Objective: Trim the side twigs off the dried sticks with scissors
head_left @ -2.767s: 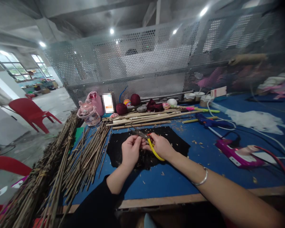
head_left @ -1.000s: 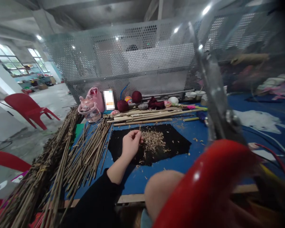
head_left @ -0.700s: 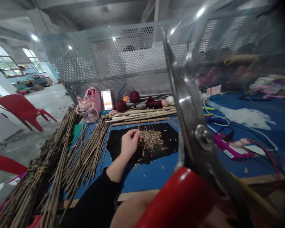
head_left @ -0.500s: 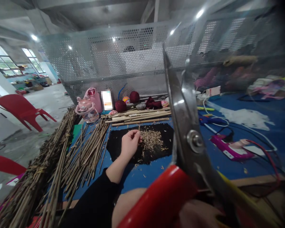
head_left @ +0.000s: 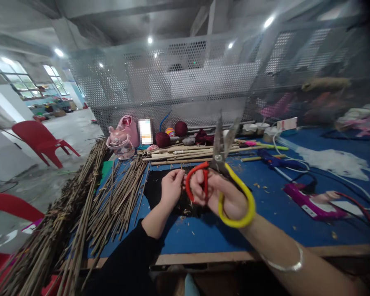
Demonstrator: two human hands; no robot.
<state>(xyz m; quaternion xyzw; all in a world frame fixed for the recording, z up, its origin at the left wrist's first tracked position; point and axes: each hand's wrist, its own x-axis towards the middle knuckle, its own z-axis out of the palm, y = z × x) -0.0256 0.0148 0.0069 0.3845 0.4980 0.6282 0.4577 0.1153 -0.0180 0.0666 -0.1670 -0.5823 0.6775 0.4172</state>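
Observation:
My left hand (head_left: 172, 189) pinches a short piece of brown stick over the black cloth (head_left: 154, 185). Close beside it, my right hand (head_left: 222, 191) has its fingers through the red and yellow handles of the scissors (head_left: 219, 158). The scissor blades point up, slightly apart. My right hand hides much of the cloth and the cut pieces on it. Left of the cloth lies a spread of thin sticks (head_left: 120, 197) on the blue table (head_left: 203, 238).
A thick stick bundle (head_left: 64, 218) runs along the left edge. Behind stand a pink container (head_left: 121, 146), a lit phone (head_left: 146, 131) and dark red yarn balls (head_left: 181, 128). On the right are a purple power strip (head_left: 308, 201), cables and a blue glue gun (head_left: 274, 159).
The scissors have moved away from the camera, down to beside my left hand, and my right hand now shows clearly. The view has shifted slightly, and my left hand keeps its pinch.

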